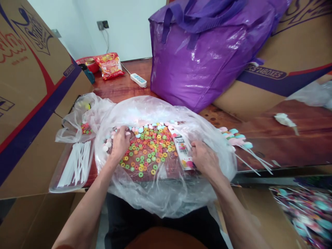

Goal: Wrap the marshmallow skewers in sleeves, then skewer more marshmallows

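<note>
A clear plastic bag (155,193) lies spread over the table edge. On it are many ring-shaped cereal pieces (147,145) in green, yellow, orange and red. Pastel marshmallows (140,130) line the back and left of the pile. My left hand (120,142) is among them at the left, its fingers bent in around a pink marshmallow (127,134). At the right, my right hand (204,157) has thumb and fingers drawn together beside a printed white packet (183,149). What sits between those fingertips is hidden.
White sticks (76,164) fill a plastic tray on the left, near a small bag of candy (86,128). Marshmallow skewers (238,138) lie at right. A purple bag (202,58) and cardboard boxes (28,138) surround the table. A box of finished skewers (308,218) stands lower right.
</note>
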Demonstrator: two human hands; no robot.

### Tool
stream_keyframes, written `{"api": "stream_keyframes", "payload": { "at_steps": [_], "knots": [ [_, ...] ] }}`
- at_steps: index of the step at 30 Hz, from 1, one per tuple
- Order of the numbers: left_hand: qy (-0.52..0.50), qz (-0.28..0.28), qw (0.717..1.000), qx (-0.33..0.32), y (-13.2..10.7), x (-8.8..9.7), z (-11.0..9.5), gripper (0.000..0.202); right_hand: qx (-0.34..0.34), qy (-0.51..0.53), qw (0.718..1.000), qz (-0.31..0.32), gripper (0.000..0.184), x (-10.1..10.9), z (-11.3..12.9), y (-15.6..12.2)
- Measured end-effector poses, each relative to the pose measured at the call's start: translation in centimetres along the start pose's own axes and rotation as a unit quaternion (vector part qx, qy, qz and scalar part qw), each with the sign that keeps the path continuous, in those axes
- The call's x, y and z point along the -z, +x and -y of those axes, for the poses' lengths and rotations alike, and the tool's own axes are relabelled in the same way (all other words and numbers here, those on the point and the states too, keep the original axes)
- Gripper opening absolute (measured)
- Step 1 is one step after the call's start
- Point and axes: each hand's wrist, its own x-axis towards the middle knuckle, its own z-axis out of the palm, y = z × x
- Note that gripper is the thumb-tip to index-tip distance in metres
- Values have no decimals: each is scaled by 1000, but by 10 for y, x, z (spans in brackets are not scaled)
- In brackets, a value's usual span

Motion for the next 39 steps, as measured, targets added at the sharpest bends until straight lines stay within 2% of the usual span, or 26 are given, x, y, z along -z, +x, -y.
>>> {"api": "stream_keyframes", "payload": {
  "at_steps": [4, 9, 13, 16, 18, 20, 23, 28, 32, 39],
  "knots": [
    [-111, 40, 993, -11, -3, -2, -12, 21, -14, -21, 999, 33, 27, 8, 6, -1],
    [-86, 56, 995, 2, 5, -5, -27, 21, -28, -60, 997, 25, 25, 24, 13, -9],
    [-69, 61, 996, -10, 3, -4, -34, 17, -38, -27, 998, -46, 19, 38, 8, -27],
    [-52, 66, 996, -31, -1, -6, -34, 15, 1, 63, 989, -131, 20, 49, 11, -45],
    [-65, 63, 996, -23, -3, -8, -32, 12, 33, 143, 977, -155, 20, 55, 20, -56],
    [-91, 54, 994, -6, -3, -11, -28, 10, 56, 222, 965, -130, 22, 55, 34, -64],
    [-141, 57, 988, 18, -4, -14, -20, 18, 94, 309, 945, -55, 24, 44, 57, -72],
    [-180, 78, 980, 30, -6, -14, -9, 17, 147, 363, 919, 38, 26, 16, 82, -80],
    [-185, 85, 979, 25, -1, -14, -8, 16, 166, 370, 913, 51, 26, 7, 88, -84],
    [-185, 93, 978, 34, 6, -15, -16, 13, 159, 354, 920, 50, 25, 3, 88, -82]
  ]
}}
